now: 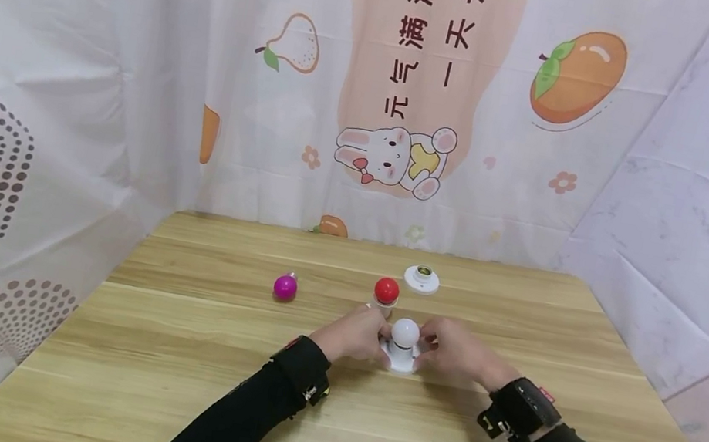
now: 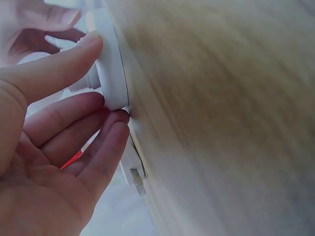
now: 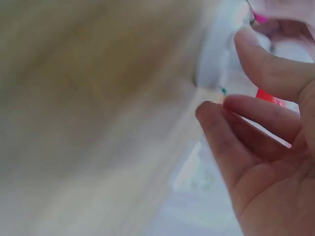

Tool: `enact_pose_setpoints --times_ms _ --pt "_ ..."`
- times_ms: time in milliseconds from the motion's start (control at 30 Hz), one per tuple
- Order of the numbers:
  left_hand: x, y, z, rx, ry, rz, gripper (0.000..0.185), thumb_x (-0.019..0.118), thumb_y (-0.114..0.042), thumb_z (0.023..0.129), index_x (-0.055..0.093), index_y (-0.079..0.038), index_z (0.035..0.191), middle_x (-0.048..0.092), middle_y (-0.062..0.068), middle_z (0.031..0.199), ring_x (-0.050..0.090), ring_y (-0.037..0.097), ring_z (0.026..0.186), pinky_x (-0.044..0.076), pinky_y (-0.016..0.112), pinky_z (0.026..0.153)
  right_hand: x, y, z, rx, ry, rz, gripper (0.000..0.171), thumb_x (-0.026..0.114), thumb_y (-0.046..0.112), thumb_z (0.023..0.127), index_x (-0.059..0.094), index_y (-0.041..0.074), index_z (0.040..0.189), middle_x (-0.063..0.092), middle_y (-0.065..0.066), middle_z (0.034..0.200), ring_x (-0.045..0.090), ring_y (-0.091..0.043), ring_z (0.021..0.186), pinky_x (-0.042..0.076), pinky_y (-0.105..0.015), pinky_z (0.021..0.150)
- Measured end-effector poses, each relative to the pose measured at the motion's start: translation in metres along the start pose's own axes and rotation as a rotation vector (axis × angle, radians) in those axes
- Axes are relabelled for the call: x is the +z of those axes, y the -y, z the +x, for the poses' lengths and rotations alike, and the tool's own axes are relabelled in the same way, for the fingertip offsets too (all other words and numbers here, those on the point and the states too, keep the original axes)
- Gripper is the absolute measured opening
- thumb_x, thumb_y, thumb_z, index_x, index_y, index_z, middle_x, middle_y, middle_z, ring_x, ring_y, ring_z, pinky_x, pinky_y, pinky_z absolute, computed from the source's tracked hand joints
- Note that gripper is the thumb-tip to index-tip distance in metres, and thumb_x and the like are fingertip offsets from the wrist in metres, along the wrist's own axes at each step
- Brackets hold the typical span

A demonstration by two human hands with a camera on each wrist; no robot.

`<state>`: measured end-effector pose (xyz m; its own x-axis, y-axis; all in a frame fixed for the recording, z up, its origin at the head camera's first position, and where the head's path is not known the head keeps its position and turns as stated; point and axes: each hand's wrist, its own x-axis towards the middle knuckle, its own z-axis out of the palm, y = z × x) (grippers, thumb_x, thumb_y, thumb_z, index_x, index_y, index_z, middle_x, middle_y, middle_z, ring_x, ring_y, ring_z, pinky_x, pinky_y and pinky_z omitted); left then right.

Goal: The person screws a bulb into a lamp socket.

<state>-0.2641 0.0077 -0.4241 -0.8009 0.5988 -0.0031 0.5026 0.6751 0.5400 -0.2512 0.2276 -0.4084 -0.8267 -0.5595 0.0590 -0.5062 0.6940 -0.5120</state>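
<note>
A: What is the head view showing?

B: Both hands are meeting at a white bulb (image 1: 405, 332) standing in a white round base (image 1: 400, 359) near the middle of the wooden table (image 1: 159, 376). The left hand (image 1: 355, 333) is touching the base from its left side, the right hand (image 1: 455, 351) from its right. A red bulb (image 1: 387, 290) is standing just behind them, an empty white socket (image 1: 422, 278) is sitting further back to its right, and a magenta bulb (image 1: 285, 287) is lying well apart to the left.

A: And the left wrist view?

B: The left hand (image 2: 49, 162) is pinching the rim of the white round base (image 2: 110, 64): the thumb is lying on its top face, and the other fingers (image 2: 106, 142) are together, curling under its edge at the tabletop.

A: The right wrist view?

B: It is blurring badly. The right hand (image 3: 266, 147) is showing its thumb and fingers (image 3: 216, 110) slightly apart, their tips reaching the pale edge of the base (image 3: 211, 59). Whether they are actually gripping it, I cannot tell.
</note>
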Motion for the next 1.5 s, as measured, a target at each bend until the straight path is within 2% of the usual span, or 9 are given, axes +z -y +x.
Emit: enact_pose_setpoints --times_ms 100,200,400,567,800,1033,1233,1500 --pt "0.001 0.0 0.001 0.004 0.002 -0.004 0.031 0.092 -0.019 0.075 0.082 -0.009 0.102 0.074 -0.007 0.087 0.054 0.007 0.079 0.047 0.018 0.075 -0.016 -0.001 0.006 0.027 -0.006 -0.015 0.035 0.083 0.006 0.081 0.07 -0.01 0.11 0.07 -0.02 0.105 0.066 -0.035 0.096 0.058 -0.046 0.084" --pt "0.001 0.0 0.001 0.008 -0.002 0.011 0.028 0.092 -0.019 0.075 0.083 -0.009 0.1 0.073 -0.008 0.084 0.053 0.007 0.077 0.046 0.018 0.073 -0.033 -0.005 0.017 0.049 -0.026 -0.036 0.041 0.08 0.007 0.084 0.066 -0.015 0.115 0.068 -0.028 0.112 0.065 -0.041 0.101 0.056 -0.05 0.088" --pt "-0.002 -0.001 0.002 0.008 0.003 0.056 0.026 0.093 -0.02 0.075 0.083 -0.01 0.097 0.07 -0.011 0.08 0.051 0.006 0.078 0.044 0.017 0.072 -0.059 -0.011 0.046 0.077 -0.088 -0.121 0.045 0.079 0.013 0.087 0.065 -0.013 0.121 0.067 -0.029 0.117 0.063 -0.044 0.107 0.052 -0.054 0.093" --pt "-0.004 -0.003 0.003 0.015 0.011 0.075 0.027 0.092 -0.022 0.076 0.083 -0.011 0.098 0.072 -0.009 0.084 0.05 0.007 0.077 0.043 0.017 0.07 -0.067 -0.024 0.066 0.133 -0.135 -0.105 0.05 0.076 0.012 0.09 0.06 -0.013 0.129 0.062 -0.032 0.126 0.058 -0.048 0.116 0.047 -0.058 0.099" --pt "-0.002 -0.004 0.003 0.003 0.013 0.064 0.024 0.092 -0.022 0.076 0.083 -0.011 0.095 0.069 -0.011 0.078 0.048 0.007 0.075 0.039 0.018 0.066 -0.061 -0.046 0.088 0.2 -0.126 -0.156 0.058 0.078 0.016 0.088 0.056 -0.012 0.134 0.058 -0.032 0.135 0.052 -0.048 0.127 0.041 -0.059 0.107" --pt "-0.004 -0.005 0.001 0.013 0.01 0.072 0.023 0.092 -0.021 0.075 0.083 -0.01 0.093 0.068 -0.011 0.076 0.048 0.007 0.074 0.04 0.017 0.068 -0.043 -0.051 0.104 0.207 -0.089 -0.197 0.066 0.077 0.019 0.088 0.05 -0.009 0.142 0.053 -0.031 0.141 0.047 -0.047 0.133 0.037 -0.058 0.111" --pt "-0.005 -0.005 0.001 -0.006 0.016 0.046 0.026 0.092 -0.021 0.076 0.082 -0.009 0.097 0.07 -0.007 0.084 0.05 0.009 0.079 0.041 0.018 0.072 -0.031 -0.053 0.111 0.248 -0.031 -0.202 0.074 0.079 0.018 0.087 0.045 -0.004 0.148 0.044 -0.034 0.147 0.042 -0.05 0.134 0.034 -0.061 0.112" --pt "-0.005 -0.006 -0.001 -0.026 0.018 0.033 0.028 0.092 -0.021 0.076 0.082 -0.008 0.099 0.074 -0.005 0.088 0.054 0.009 0.08 0.044 0.018 0.075 -0.019 -0.058 0.116 0.325 0.085 -0.194 0.075 0.068 0.026 0.096 0.032 0.004 0.158 0.026 -0.037 0.155 0.035 -0.055 0.138 0.032 -0.067 0.112"
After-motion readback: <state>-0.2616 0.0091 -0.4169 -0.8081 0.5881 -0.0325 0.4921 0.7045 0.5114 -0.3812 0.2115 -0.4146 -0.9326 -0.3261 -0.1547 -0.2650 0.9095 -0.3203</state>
